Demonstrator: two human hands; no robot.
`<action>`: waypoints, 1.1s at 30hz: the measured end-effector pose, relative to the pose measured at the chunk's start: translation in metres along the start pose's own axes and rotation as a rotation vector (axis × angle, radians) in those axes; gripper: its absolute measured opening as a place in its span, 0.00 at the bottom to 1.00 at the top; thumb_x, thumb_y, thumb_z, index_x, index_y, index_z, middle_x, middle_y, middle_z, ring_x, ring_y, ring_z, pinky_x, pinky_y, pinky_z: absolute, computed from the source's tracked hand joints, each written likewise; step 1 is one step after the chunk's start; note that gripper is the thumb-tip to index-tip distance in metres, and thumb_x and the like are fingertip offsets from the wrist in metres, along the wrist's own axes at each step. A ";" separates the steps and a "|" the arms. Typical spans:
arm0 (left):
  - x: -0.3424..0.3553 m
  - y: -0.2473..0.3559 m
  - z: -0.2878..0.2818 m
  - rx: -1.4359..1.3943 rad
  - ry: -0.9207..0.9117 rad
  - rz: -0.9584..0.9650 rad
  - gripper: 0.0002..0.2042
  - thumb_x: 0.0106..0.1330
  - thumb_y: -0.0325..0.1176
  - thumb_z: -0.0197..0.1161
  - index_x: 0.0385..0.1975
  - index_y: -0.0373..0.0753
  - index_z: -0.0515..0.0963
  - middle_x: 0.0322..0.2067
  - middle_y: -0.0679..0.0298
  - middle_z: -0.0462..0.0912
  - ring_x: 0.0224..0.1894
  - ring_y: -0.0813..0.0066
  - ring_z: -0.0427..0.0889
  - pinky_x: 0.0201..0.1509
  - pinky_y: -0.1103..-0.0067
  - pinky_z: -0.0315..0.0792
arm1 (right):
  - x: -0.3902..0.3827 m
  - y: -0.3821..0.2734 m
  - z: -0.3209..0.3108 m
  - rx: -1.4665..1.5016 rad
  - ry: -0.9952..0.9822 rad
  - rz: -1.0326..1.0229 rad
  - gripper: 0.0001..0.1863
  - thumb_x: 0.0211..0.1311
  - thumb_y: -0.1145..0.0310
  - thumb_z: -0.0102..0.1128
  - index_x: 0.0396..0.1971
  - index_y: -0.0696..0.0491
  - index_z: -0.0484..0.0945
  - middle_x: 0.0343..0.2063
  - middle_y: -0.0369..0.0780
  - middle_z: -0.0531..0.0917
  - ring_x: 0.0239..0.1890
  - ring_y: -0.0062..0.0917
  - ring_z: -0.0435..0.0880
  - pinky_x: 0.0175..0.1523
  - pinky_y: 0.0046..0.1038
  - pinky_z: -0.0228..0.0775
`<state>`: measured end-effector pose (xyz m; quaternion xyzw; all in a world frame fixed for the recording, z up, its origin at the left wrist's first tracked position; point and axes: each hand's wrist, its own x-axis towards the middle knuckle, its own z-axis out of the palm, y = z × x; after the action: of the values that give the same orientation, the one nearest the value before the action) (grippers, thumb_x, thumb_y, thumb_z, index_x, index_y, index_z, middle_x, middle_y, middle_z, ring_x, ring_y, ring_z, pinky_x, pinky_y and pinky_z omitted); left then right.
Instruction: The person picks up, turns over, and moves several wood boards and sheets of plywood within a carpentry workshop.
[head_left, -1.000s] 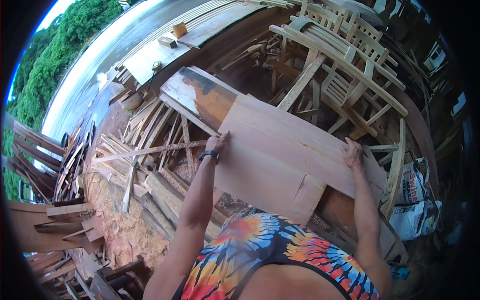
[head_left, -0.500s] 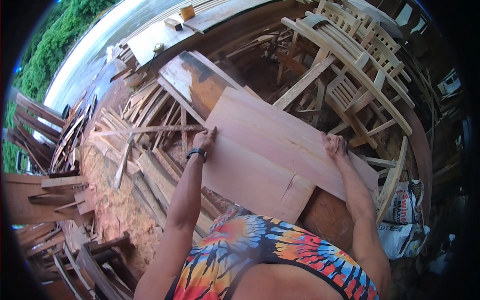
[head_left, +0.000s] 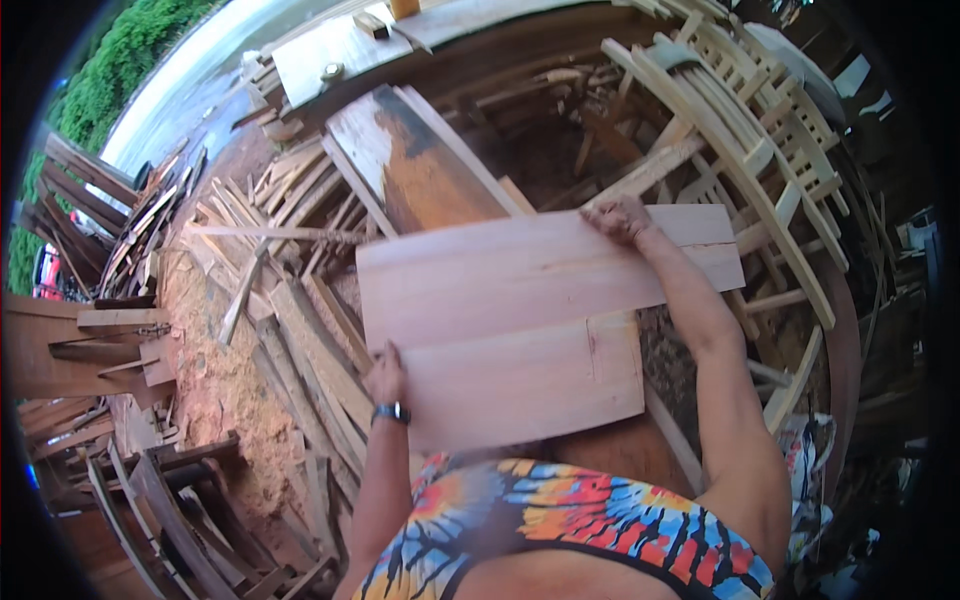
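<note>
Two pale pinkish wooden boards lie edge to edge in front of me, the longer board (head_left: 520,262) on the far side and the shorter board (head_left: 530,375) nearer my body. I cannot tell whether they are joined or overlap. My left hand (head_left: 386,375), with a dark watch on the wrist, is closed on their left edge near where the two meet. Over the longer board's far edge, right of its middle, curl the fingers of my right hand (head_left: 617,220); the fingertips are partly hidden. A crack shows near the right end of each board.
Beneath and beyond the boards is a stained workbench plank (head_left: 425,170). Wooden chair frames (head_left: 770,140) stand stacked at the far right. Scrap strips (head_left: 310,350) and sawdust (head_left: 215,400) cover the ground at left. A pale tabletop (head_left: 340,62) is at the back.
The boards have turned counterclockwise, their left end coming nearer to me and their right end swinging away. My left hand moved nearer; my right hand moved farther out and leftward.
</note>
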<state>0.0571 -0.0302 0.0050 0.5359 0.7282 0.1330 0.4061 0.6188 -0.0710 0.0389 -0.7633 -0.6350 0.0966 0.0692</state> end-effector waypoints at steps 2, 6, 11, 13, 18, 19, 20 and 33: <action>-0.028 -0.011 -0.001 -0.140 0.035 -0.138 0.33 0.69 0.65 0.49 0.22 0.36 0.79 0.20 0.62 0.77 0.28 0.71 0.75 0.37 0.70 0.70 | 0.046 -0.039 -0.012 -0.052 -0.023 -0.024 0.23 0.66 0.43 0.51 0.27 0.46 0.83 0.28 0.45 0.84 0.35 0.44 0.84 0.40 0.43 0.74; -0.058 -0.040 0.019 -0.560 0.104 -0.233 0.28 0.73 0.58 0.52 0.26 0.35 0.78 0.25 0.66 0.77 0.28 0.76 0.72 0.34 0.75 0.71 | 0.110 -0.075 -0.022 -0.110 -0.199 -0.166 0.31 0.65 0.35 0.45 0.32 0.49 0.83 0.37 0.46 0.86 0.45 0.41 0.84 0.52 0.41 0.67; -0.062 -0.082 0.021 -1.035 0.068 -0.367 0.27 0.73 0.58 0.52 0.42 0.34 0.76 0.35 0.64 0.78 0.35 0.73 0.76 0.40 0.74 0.76 | 0.161 -0.129 -0.008 -0.238 -0.166 -0.325 0.27 0.66 0.38 0.47 0.39 0.47 0.81 0.36 0.44 0.86 0.45 0.35 0.84 0.54 0.41 0.62; -0.069 -0.078 0.021 -1.051 0.043 -0.342 0.28 0.73 0.59 0.50 0.47 0.33 0.74 0.38 0.62 0.79 0.37 0.71 0.78 0.43 0.72 0.77 | 0.172 -0.125 0.007 -0.269 -0.052 -0.381 0.25 0.66 0.41 0.49 0.46 0.45 0.79 0.35 0.42 0.85 0.44 0.33 0.83 0.54 0.41 0.62; -0.095 -0.066 -0.007 -1.242 -0.236 -0.401 0.30 0.75 0.56 0.46 0.61 0.35 0.66 0.58 0.52 0.75 0.57 0.56 0.77 0.64 0.62 0.71 | 0.167 -0.172 0.026 -0.168 0.162 -0.372 0.31 0.66 0.40 0.50 0.57 0.48 0.75 0.51 0.46 0.79 0.59 0.38 0.74 0.60 0.42 0.60; -0.096 -0.060 -0.004 -1.237 -0.247 -0.418 0.30 0.75 0.56 0.46 0.61 0.35 0.66 0.58 0.52 0.75 0.57 0.56 0.77 0.64 0.62 0.71 | 0.154 -0.171 0.025 -0.172 0.147 -0.361 0.31 0.66 0.40 0.50 0.57 0.48 0.75 0.51 0.46 0.79 0.59 0.38 0.74 0.60 0.42 0.60; -0.100 -0.055 -0.001 -1.234 -0.165 -0.424 0.29 0.75 0.56 0.46 0.60 0.35 0.67 0.57 0.53 0.76 0.57 0.57 0.77 0.64 0.62 0.72 | 0.134 -0.169 0.028 -0.052 0.345 -0.319 0.31 0.64 0.44 0.55 0.58 0.50 0.74 0.52 0.47 0.78 0.59 0.39 0.73 0.62 0.43 0.61; -0.073 -0.082 -0.049 -0.654 -0.397 -0.284 0.10 0.72 0.37 0.55 0.36 0.37 0.78 0.29 0.64 0.82 0.26 0.74 0.81 0.28 0.76 0.76 | -0.223 -0.154 0.127 0.186 0.748 0.252 0.35 0.60 0.63 0.70 0.62 0.63 0.66 0.58 0.53 0.73 0.61 0.44 0.73 0.67 0.42 0.64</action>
<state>-0.0271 -0.1155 0.0171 0.2878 0.6216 0.1943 0.7022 0.4025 -0.2635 -0.0359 -0.8081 -0.4561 -0.1229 0.3518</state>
